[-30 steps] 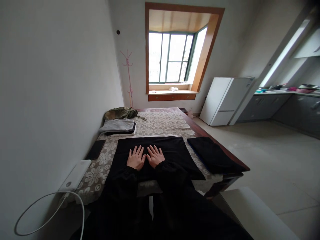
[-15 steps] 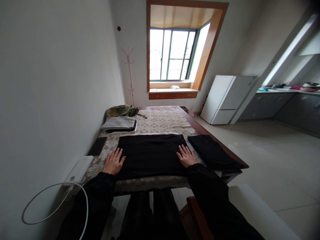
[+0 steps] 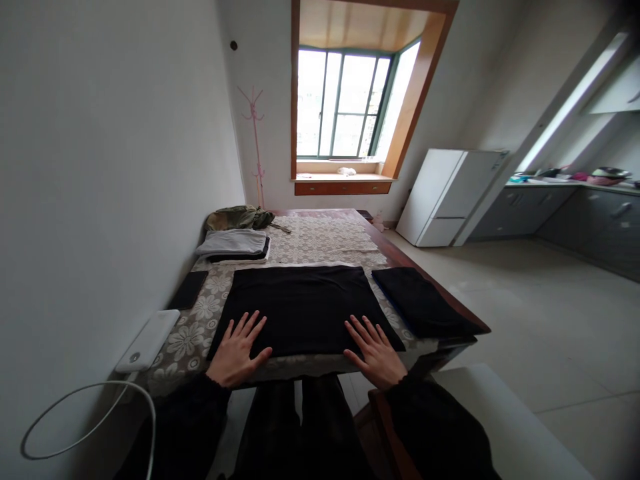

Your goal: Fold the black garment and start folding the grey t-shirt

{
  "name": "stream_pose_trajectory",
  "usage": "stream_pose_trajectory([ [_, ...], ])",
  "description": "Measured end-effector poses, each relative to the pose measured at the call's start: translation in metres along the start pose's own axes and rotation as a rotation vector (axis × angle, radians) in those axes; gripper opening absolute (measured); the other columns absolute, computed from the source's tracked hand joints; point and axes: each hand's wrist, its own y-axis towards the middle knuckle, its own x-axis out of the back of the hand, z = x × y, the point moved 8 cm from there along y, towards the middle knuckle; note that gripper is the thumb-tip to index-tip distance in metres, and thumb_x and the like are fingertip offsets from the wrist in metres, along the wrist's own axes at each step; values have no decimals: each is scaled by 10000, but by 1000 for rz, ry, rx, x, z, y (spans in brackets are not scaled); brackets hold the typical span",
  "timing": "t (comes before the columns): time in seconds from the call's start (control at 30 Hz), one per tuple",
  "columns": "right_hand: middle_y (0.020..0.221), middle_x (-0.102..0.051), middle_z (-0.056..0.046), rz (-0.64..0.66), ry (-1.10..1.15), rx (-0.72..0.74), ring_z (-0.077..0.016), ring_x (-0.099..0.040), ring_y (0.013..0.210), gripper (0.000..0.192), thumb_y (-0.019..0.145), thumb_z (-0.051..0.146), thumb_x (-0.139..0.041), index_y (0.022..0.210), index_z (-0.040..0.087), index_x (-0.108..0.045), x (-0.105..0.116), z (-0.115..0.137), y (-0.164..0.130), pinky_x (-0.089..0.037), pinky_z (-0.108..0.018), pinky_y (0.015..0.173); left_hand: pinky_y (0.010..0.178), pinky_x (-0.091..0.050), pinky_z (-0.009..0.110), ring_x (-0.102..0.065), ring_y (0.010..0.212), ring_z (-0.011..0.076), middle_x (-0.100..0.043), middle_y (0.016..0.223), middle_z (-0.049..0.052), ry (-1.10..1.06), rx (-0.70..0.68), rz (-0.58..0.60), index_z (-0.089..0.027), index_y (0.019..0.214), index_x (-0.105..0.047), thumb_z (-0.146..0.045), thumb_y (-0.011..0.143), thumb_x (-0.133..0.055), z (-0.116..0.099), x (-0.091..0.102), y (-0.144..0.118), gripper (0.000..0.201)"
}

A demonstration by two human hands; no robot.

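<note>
Both hands, left hand [image 3: 239, 350] and right hand [image 3: 376, 347], lie spread flat at the near corners of the soft, limp flat black folded cloth [image 3: 304, 308] by the table's near edge; it looks best lifted at those corners

Black long sleeves, dark trousers

Both hands slid from the black cloth's [image 3: 305, 308] middle to its near corners.

Head-height view down the table [image 3: 430, 280]
</note>
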Motion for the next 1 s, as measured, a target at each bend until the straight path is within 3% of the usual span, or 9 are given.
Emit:
stream_pose_trajectory([
  [0.1,1692,-331,-25,79,-9,-82,-352,-243,1568,663,984,597,-479,1590,329,-438,8,-12,10,-187,-582,1255,1234,-249,632,-369,1529,375,-457,1635,93,14,71,41,-297,1555,-483,-615,991,-446,5,2,8,648],
  [0.17,1688,-342,-53,91,4,-62,-377,-233,1564,638,993,554,-469,1572,285,-475,16,14,41,-186,-609,1244,1257,-212,615,-373,1528,362,-488,1615,98,17,68,24,-260,1528,-522,-533,1018,-418,-16,1,36,587],
  [0.27,1713,-281,-17,141,80,38,-326,-205,1576,605,1029,421,-388,1621,295,-371,17,77,109,-179,-604,1244,1282,-202,554,-351,1546,300,-469,1632,63,-34,35,92,-255,1554,-482,-397,1024,-389,-58,-14,100,556],
  [0.4,1733,-209,-43,223,101,-58,-308,-163,1589,615,1051,344,-302,1656,242,-274,2,106,181,-139,-618,1246,1261,-229,587,-329,1552,334,-405,1669,78,-33,132,150,-243,1587,-431,-331,994,-400,-66,-34,167,600],
  [0.53,1743,-173,-37,154,56,-148,-270,-96,1604,636,1075,470,-257,1670,251,-217,-11,64,200,-43,-574,1271,1280,-154,600,-247,1586,322,-334,1704,59,-7,216,104,-265,1613,-382,-447,1022,-334,-26,-40,176,620],
  [0.7,1749,-143,-4,140,-40,-330,-228,-100,1606,659,1073,516,-209,1676,252,-196,-13,-33,182,-60,-477,1290,1300,-142,523,-198,1603,286,-279,1727,43,21,375,106,-246,1637,-317,-492,1038,-266,53,-30,145,650],
  [0.8,1748,-147,-11,141,-73,-379,-217,-112,1605,646,1071,454,-206,1677,231,-199,-2,-74,171,-80,-460,1292,1290,-189,500,-228,1593,291,-296,1719,77,25,423,144,-203,1625,-335,-443,1046,-272,91,-17,134,630],
  [0.9,1734,-200,-84,125,-69,-353,-282,-159,1597,637,1056,362,-231,1663,170,-251,10,-73,176,-70,-551,1279,1266,-227,544,-302,1562,332,-367,1680,145,24,410,177,-136,1584,-397,-364,1035,-325,95,-9,146,599],
  [1.0,1731,-214,-79,92,-51,-235,-302,-154,1596,632,1033,322,-299,1650,185,-302,14,-22,200,-51,-566,1276,1271,-217,542,-301,1563,324,-369,1681,130,17,312,164,-157,1590,-398,-335,1028,-329,54,-17,180,593],
])
